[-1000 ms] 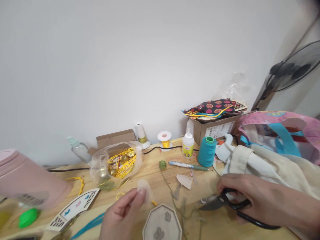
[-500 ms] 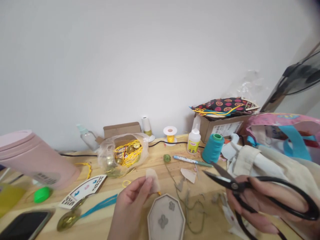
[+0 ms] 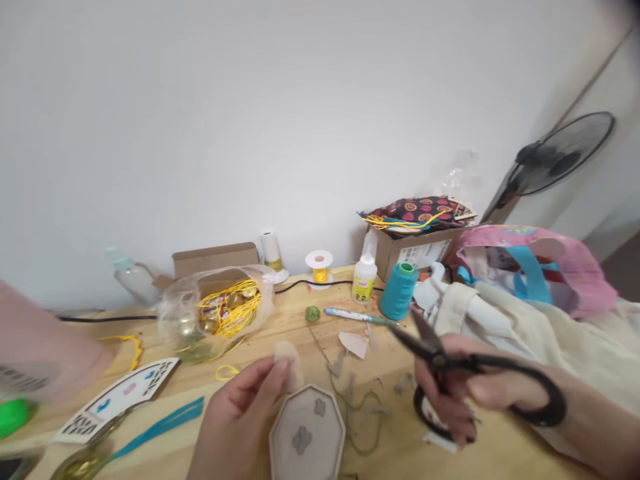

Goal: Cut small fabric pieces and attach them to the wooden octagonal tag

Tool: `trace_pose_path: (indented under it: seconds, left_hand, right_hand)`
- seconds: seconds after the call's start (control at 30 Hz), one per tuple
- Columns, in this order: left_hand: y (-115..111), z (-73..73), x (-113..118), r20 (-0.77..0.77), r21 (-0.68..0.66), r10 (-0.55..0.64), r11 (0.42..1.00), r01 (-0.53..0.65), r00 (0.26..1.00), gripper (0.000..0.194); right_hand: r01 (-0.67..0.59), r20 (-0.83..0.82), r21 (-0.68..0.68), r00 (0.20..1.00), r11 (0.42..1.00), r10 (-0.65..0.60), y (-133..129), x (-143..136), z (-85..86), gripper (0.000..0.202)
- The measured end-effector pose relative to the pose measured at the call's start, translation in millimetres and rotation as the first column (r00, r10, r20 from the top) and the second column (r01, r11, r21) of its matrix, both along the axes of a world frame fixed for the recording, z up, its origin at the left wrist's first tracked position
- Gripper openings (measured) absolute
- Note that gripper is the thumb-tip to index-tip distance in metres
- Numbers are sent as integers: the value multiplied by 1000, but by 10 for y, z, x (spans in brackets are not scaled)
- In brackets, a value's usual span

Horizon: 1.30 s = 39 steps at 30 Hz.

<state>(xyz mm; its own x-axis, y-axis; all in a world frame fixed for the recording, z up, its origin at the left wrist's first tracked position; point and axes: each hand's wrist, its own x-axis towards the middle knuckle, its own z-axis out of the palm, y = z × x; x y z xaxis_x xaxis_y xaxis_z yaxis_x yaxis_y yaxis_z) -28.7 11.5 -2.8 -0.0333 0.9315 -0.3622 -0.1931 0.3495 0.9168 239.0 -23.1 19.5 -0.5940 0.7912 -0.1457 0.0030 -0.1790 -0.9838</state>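
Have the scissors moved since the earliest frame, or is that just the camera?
Yes, the scissors have moved: held in the right hand, their blades now appear much closer to the teal thread spool.

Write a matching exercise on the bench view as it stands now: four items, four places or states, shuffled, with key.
Items
1. Scissors
2. Thread cone
3. Pale scrap
4. Pen

Places or states
A. Pinched in the left hand
B. Lying beside the green thread ball
C. In the right hand, blades apart
D. Upright, next to the glue bottle

Pairs: 1-C, 2-D, 3-A, 4-B
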Motion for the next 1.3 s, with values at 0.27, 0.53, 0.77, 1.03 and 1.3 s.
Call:
trace_pose_path:
  seconds: [0.27, 0.53, 0.77, 1.03, 1.3]
  left_hand:
    - [-31, 77, 95, -60, -17, 19, 1000, -20, 998, 33]
    - [-15, 41, 56, -125, 3, -46, 999, 47, 991, 29]
    - [-15, 8, 50, -175, -4, -83, 996, 84, 981, 27]
    - [-35, 41, 57, -147, 0, -69, 998, 70, 987, 30]
    - [-24, 31, 67, -179, 9, -89, 996, 92, 980, 29]
  right_hand:
    - [281, -139, 97, 954, 955, -267, 74, 24, 31, 27]
    - [65, 680, 556, 539, 829, -498, -95, 164, 213, 9]
    - [-77, 760, 567, 433, 820, -485, -179, 55, -5, 17]
    - [-46, 644, 707, 456, 706, -615, -132, -115, 156, 24]
    - [-225, 713, 677, 436, 700, -549, -44, -514, -209, 30]
